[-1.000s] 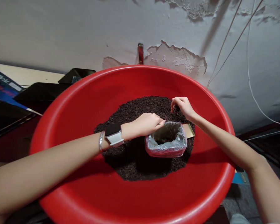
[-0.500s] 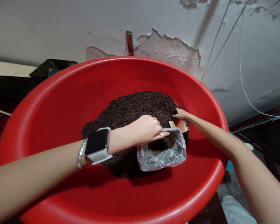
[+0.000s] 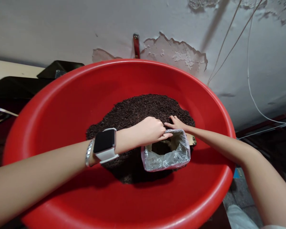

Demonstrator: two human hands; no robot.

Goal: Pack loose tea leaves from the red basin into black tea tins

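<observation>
My left hand (image 3: 152,129), with a watch and bracelet on the wrist, has its fingers closed over the far rim of a box lined with clear plastic (image 3: 168,163). Some dark material shows inside the box. Just beyond that rim, my right hand (image 3: 177,123) is open, fingers apart, at the dark loose tea-like leaves (image 3: 143,108). Whether its fingertips touch the leaves I cannot tell. A tan flap or card with a patterned edge (image 3: 192,140) shows under my right wrist, beside the box. The heap lies in a big red plastic tub (image 3: 138,203).
Behind the tub rises a wall with peeling plaster (image 3: 176,51) and a red bracket (image 3: 136,46). White cords (image 3: 249,79) hang at the right. Black trays (image 3: 21,87) stand at the left. A whitish plastic bag (image 3: 240,216) lies low at the right.
My right hand has moved left and toward me, from the heap's right edge to just behind the box rim. It now covers part of the tan flap. My left hand keeps its hold.
</observation>
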